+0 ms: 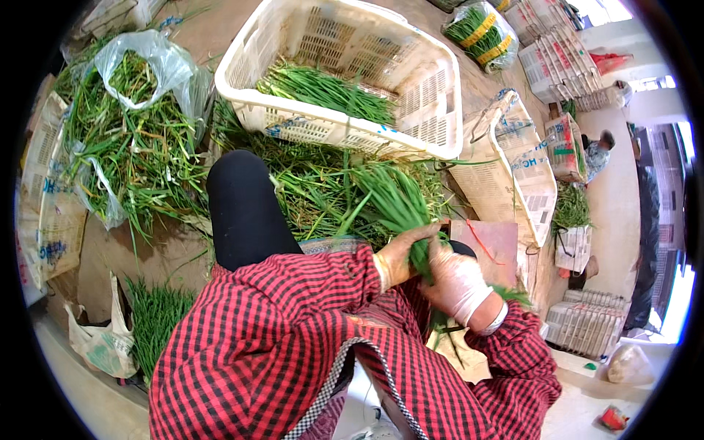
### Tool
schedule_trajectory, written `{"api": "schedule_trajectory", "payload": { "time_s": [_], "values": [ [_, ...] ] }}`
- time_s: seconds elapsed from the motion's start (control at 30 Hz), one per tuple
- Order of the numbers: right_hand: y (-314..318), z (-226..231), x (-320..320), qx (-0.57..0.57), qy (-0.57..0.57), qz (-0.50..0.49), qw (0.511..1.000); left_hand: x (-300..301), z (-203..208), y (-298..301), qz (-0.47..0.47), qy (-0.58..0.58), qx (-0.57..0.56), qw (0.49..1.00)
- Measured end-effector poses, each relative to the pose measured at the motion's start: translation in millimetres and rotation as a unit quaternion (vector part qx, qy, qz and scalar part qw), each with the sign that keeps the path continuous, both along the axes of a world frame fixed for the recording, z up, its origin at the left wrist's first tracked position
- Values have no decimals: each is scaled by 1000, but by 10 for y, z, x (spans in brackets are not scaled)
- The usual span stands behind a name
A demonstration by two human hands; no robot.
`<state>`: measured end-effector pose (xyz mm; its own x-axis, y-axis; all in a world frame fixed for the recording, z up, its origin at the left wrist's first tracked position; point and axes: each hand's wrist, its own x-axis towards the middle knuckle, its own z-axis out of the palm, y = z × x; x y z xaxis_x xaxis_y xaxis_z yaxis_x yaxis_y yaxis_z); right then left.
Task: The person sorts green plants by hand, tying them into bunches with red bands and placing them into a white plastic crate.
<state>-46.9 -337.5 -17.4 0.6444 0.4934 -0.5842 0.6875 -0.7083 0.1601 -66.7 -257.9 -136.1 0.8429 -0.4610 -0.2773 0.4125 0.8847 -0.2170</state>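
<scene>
The left hand (400,258) and the right hand (456,282) meet in front of the person's bent knees, their fingers closed round a bunch of long green stalks (394,196). The bunch is just above the right knee and slants up to the left, its free tips spreading over a heap of loose stalks (304,194) on the floor (180,258). More greens (512,295) show beside the right wrist; I cannot tell whether they belong to the same bunch. Beyond the heap sits a white plastic crate (330,132), with cut stalks (323,89) lying along its bottom, nearest its left end. To the left of the crate, a clear plastic bag (194,92) bulges with tangled greens (143,150). On the right, another crate (532,158) leans on its side, and a reddish board (504,240) with a red string (482,240) lies near the right hand. Farther back are a wrapped bundle with yellow bands (480,38) and another person (598,158) among stacked crates (557,62).
</scene>
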Motion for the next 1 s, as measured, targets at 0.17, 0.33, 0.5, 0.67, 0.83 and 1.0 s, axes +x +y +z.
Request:
{"api": "schedule_trajectory", "payload": {
  "time_s": [0.17, 0.33, 0.5, 0.67, 0.83, 1.0],
  "values": [
    [-230, -260, 60, 396, 402, -339, 753, -348, -279, 638, -101, 27, 98, 990],
    [-280, -1575, -38, 453, 563, -490, 488, -872, -213, 1336, -158, -44, 216, 963],
    [573, -1455, 236, 654, 538, -455, 276, -1428, -239, 2073, -234, -245, 447, 828],
    [768, -1306, 524, 730, 444, -381, 354, -1891, 111, 2162, -253, -184, 614, 725],
    [545, -1644, 770, 633, 186, -76, 748, -2175, 360, 1976, -273, -94, 585, 758],
    [389, -1469, 1114, 633, 123, -171, 744, -2548, -222, 2011, -151, -157, 598, 771]
  ]
}}
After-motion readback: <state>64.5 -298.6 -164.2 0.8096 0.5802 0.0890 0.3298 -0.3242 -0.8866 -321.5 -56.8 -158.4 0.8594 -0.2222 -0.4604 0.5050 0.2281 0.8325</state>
